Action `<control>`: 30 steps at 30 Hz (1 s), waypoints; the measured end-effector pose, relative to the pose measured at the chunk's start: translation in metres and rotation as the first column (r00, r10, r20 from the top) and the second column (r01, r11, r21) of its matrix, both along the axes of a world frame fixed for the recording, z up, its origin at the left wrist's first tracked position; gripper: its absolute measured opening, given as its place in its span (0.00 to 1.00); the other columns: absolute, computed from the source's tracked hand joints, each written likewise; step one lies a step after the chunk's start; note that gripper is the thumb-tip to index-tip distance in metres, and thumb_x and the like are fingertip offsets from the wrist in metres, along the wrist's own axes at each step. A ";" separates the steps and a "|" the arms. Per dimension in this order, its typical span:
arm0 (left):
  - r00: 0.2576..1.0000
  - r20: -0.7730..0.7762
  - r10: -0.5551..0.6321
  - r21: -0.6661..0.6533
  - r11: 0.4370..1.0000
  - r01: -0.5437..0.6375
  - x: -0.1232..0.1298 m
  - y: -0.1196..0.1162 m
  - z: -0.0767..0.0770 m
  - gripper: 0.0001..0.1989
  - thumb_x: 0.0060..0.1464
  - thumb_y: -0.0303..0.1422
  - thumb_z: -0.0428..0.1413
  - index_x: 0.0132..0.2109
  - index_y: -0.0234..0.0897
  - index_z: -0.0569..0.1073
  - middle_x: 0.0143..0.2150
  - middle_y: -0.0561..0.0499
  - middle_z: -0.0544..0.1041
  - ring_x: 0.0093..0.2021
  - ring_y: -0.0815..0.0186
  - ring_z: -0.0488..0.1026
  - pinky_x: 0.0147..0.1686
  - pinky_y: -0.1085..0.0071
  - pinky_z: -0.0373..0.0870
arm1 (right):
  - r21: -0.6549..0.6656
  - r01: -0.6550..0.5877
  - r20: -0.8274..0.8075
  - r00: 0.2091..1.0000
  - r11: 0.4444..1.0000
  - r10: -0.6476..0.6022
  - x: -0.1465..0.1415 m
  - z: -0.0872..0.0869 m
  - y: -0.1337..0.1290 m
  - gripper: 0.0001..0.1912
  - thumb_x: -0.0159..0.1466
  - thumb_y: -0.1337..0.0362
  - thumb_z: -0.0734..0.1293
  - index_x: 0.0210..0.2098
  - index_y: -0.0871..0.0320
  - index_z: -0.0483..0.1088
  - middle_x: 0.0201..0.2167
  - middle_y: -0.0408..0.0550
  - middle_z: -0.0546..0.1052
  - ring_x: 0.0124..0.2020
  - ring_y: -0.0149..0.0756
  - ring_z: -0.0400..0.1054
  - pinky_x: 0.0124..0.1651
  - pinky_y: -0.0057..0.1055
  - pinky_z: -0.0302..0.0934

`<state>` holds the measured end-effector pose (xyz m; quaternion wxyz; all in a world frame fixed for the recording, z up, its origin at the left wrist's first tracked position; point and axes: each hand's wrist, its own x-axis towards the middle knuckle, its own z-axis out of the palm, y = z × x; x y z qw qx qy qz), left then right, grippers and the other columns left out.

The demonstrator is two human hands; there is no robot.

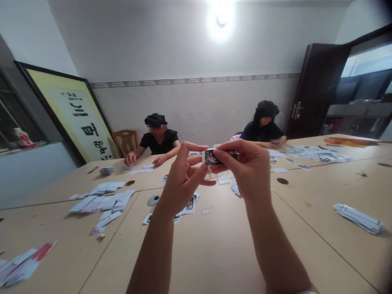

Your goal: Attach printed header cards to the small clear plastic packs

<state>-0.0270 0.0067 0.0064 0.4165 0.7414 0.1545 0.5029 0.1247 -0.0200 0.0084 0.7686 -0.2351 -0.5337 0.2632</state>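
Raised above the table in front of me is a small flat rectangular piece with a black printed face and pale lettering (210,157). I cannot tell whether it is a card or a thin case; its left edge looks pale or clear. My right hand (251,165) pinches it, thumb across the front and fingers behind. At its left end, my left hand (184,176) closes thumb and forefinger on the edge, the other fingers bent loosely behind. Below them, partly hidden by my hands, lie clear plastic pieces (223,179) and several printed cards (190,205).
Stacks of white paper slips (102,203) lie on the left, a bundle of strips (358,218) on the right. A spread of cut papers (315,154) covers the far right. Two people (159,141) (260,128) sit across the table. A cable-hole cover (153,200) lies near my left hand.
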 end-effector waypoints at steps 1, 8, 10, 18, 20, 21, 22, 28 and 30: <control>1.000 -0.001 -0.001 -0.003 1.000 0.001 0.000 0.000 0.000 0.15 0.62 0.38 0.61 0.50 0.42 0.65 0.46 0.48 0.81 0.40 0.62 0.83 0.32 0.68 0.85 | -0.005 0.000 0.005 1.000 1.000 0.000 0.000 0.000 0.000 0.04 0.57 0.69 0.76 0.29 0.57 0.78 0.23 0.40 0.80 0.24 0.35 0.80 0.28 0.30 0.80; 1.000 -0.003 -0.009 -0.015 1.000 0.009 -0.002 0.004 -0.003 0.15 0.63 0.39 0.61 0.51 0.42 0.66 0.43 0.50 0.81 0.41 0.63 0.82 0.32 0.71 0.84 | -0.004 0.011 0.006 1.000 1.000 -0.011 0.001 -0.001 0.003 0.04 0.57 0.68 0.76 0.30 0.57 0.78 0.23 0.40 0.80 0.24 0.35 0.79 0.29 0.32 0.80; 1.000 0.003 -0.015 -0.018 1.000 0.015 -0.002 0.004 -0.002 0.15 0.62 0.38 0.61 0.51 0.42 0.66 0.42 0.51 0.81 0.40 0.64 0.82 0.32 0.72 0.84 | 0.010 0.008 -0.005 1.000 1.000 -0.008 0.000 -0.001 0.003 0.04 0.57 0.68 0.77 0.30 0.58 0.78 0.23 0.40 0.80 0.24 0.35 0.79 0.28 0.32 0.80; 0.998 0.040 0.041 -0.024 0.999 -0.040 0.001 0.002 -0.001 0.15 0.60 0.39 0.63 0.48 0.42 0.67 0.38 0.53 0.78 0.36 0.66 0.80 0.30 0.71 0.84 | 0.009 0.048 0.021 0.999 0.999 -0.048 -0.003 -0.001 0.001 0.04 0.57 0.68 0.76 0.30 0.57 0.78 0.22 0.38 0.79 0.22 0.34 0.79 0.26 0.26 0.77; 0.998 0.039 0.057 -0.025 0.998 -0.056 0.002 0.002 0.000 0.16 0.59 0.40 0.63 0.48 0.42 0.67 0.39 0.52 0.78 0.36 0.66 0.80 0.29 0.70 0.85 | 0.008 0.046 0.023 0.999 0.999 -0.047 -0.003 -0.001 0.001 0.04 0.57 0.67 0.76 0.30 0.57 0.77 0.21 0.38 0.78 0.22 0.34 0.79 0.26 0.26 0.77; 0.997 0.035 0.062 -0.027 0.998 -0.061 0.002 0.002 0.000 0.16 0.60 0.41 0.63 0.48 0.42 0.67 0.40 0.52 0.78 0.36 0.66 0.80 0.29 0.70 0.85 | 0.006 0.045 0.022 0.999 0.999 -0.045 -0.003 -0.001 0.002 0.04 0.57 0.67 0.76 0.30 0.57 0.77 0.21 0.38 0.78 0.22 0.34 0.79 0.26 0.27 0.77; 0.997 0.029 0.066 -0.030 0.997 -0.065 0.002 0.002 0.000 0.16 0.60 0.42 0.62 0.49 0.42 0.66 0.40 0.51 0.78 0.36 0.66 0.80 0.30 0.70 0.85 | 0.002 0.045 0.020 0.999 0.999 -0.045 -0.003 -0.001 0.002 0.04 0.57 0.67 0.76 0.30 0.57 0.77 0.21 0.38 0.78 0.22 0.34 0.79 0.27 0.28 0.78; 0.998 0.009 0.063 -0.012 0.998 -0.063 0.001 0.002 0.000 0.12 0.63 0.40 0.58 0.49 0.44 0.64 0.35 0.56 0.75 0.32 0.69 0.78 0.29 0.73 0.83 | 0.006 0.076 -0.003 0.997 0.997 -0.076 -0.002 -0.001 0.004 0.04 0.56 0.68 0.76 0.29 0.58 0.78 0.23 0.40 0.79 0.22 0.34 0.78 0.26 0.28 0.78; 0.998 0.014 0.055 0.001 0.999 -0.055 0.001 0.003 -0.001 0.10 0.63 0.39 0.58 0.47 0.43 0.65 0.36 0.55 0.75 0.32 0.70 0.78 0.29 0.75 0.82 | 0.006 0.066 0.003 0.998 0.998 -0.066 -0.002 0.000 0.003 0.03 0.57 0.69 0.76 0.30 0.58 0.78 0.23 0.40 0.80 0.22 0.34 0.79 0.27 0.28 0.79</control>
